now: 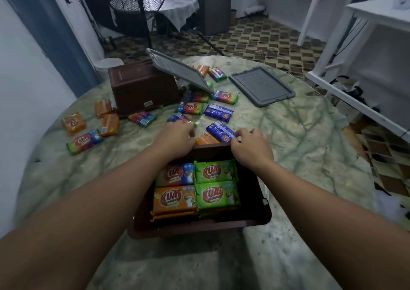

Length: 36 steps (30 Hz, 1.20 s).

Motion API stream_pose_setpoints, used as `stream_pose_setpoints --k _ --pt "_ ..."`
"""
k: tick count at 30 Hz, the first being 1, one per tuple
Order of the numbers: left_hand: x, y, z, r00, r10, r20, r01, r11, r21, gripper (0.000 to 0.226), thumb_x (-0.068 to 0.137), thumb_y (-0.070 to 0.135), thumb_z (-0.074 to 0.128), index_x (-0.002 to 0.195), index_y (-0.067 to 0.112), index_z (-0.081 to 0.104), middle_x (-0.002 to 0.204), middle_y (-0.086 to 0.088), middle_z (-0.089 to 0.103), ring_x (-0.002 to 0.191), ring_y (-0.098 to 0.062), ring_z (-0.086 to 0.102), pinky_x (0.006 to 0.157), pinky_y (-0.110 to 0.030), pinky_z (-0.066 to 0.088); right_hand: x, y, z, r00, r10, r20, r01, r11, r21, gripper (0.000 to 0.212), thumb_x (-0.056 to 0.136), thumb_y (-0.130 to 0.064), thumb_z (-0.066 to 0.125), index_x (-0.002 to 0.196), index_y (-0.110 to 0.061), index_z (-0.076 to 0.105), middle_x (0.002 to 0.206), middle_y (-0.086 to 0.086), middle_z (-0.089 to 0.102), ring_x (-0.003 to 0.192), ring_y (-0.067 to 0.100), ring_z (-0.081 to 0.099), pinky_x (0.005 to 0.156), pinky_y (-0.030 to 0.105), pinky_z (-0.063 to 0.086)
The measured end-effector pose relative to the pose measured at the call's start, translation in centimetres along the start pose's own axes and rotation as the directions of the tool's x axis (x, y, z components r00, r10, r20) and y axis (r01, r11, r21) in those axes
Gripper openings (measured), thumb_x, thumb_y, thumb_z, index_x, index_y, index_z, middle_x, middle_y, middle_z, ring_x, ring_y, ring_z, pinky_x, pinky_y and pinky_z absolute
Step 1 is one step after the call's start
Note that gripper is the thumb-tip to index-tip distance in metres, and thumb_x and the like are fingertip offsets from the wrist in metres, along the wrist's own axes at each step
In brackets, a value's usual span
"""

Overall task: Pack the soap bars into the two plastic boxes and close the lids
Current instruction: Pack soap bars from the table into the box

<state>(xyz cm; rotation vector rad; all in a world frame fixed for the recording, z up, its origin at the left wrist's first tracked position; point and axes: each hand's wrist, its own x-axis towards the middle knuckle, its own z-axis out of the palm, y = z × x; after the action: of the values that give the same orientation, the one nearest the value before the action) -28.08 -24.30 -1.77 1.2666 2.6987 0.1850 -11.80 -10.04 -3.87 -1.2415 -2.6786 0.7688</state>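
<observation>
- Head view: near box (255, 203) stands open on the worktop (310, 134), four soap bars (196, 185) showing on top inside.
- Left hand (177, 136), fingers curled, closes on a rainbow-wrapped bar (180, 118) just beyond the box's far rim.
- Right hand (251, 148), fingers curled, pinches the near end of a blue bar (220, 131); its long axis runs away to the left.
- Both bars lie just past the rim, so the likely move is a short pull back.
- Second box (142, 87) and two grey lids (261, 85) lie farther off.

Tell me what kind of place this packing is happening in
Probably a room in a home, not a factory or shop. The work surface is a round marble-patterned table, the floor has patterned checker tiles, and a standing fan and a small cloth-covered table sit behind.
</observation>
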Motion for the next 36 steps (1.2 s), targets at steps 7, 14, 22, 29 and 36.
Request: stream_pose_setpoints --k 7,14,22,29,36 --pt "7.4 1.2 0.8 0.966 0.119 0.230 -0.119 0.993 -0.014 0.023 0.097 0.022 0.061 0.117 0.028 0.072 0.122 0.002 0.068 0.109 -0.018 0.062 0.092 -0.038 0.054 5.9 -1.4 -1.1 0.985 -0.051 0.165 0.061 0.996 -0.061 0.036 0.099 -0.030 0.044 0.117 -0.022 0.074 0.123 0.007 0.070 0.113 0.030 0.062 0.094 0.037 0.052" --pt "10.9 0.6 4.6 0.858 0.281 0.431 -0.371 0.918 0.140 0.053 0.092 0.016 0.063 0.139 0.043 0.057 0.139 -0.003 0.057 0.124 -0.026 0.050 0.104 -0.046 0.045 10.4 -3.5 0.1 0.892 0.003 0.453 0.146 0.944 -0.294 0.042 0.100 -0.011 0.045 0.138 -0.017 0.062 0.141 0.011 0.059 0.125 0.029 0.056 0.107 0.042 0.048" --pt "10.3 -2.8 5.1 0.893 0.195 0.405 -0.309 0.921 0.237 0.054 0.085 0.040 0.076 0.137 0.031 0.061 0.121 -0.002 0.055 0.114 -0.025 0.052 0.095 -0.044 0.050 13.9 -2.9 4.1 0.883 0.076 0.464 0.148 0.891 -0.428 0.050 0.097 -0.039 0.057 0.146 -0.032 0.052 0.148 0.017 0.038 0.128 0.035 0.048 0.105 0.043 0.046" --pt "10.2 -4.4 6.0 0.924 0.102 0.369 -0.181 0.966 0.186 0.055 0.079 0.038 0.081 0.124 0.021 0.055 0.127 -0.007 0.052 0.114 -0.025 0.051 0.088 -0.036 0.048 14.4 -2.8 6.6 0.930 0.026 0.366 0.130 0.909 -0.395 0.074 0.083 -0.038 0.080 0.141 -0.015 0.040 0.136 0.019 0.049 0.119 0.035 0.056 0.086 0.040 0.051" --pt "10.1 -5.6 7.0 0.911 0.014 0.413 -0.073 0.989 0.127 0.084 0.075 0.048 0.083 0.143 0.020 0.044 0.139 -0.012 0.047 0.123 -0.030 0.049 0.101 -0.043 0.048 13.8 -3.2 7.2 0.952 0.089 0.293 0.018 0.939 -0.343 0.098 0.077 -0.043 0.081 0.150 -0.007 0.026 0.144 0.022 0.032 0.128 0.039 0.046 0.099 0.041 0.046"
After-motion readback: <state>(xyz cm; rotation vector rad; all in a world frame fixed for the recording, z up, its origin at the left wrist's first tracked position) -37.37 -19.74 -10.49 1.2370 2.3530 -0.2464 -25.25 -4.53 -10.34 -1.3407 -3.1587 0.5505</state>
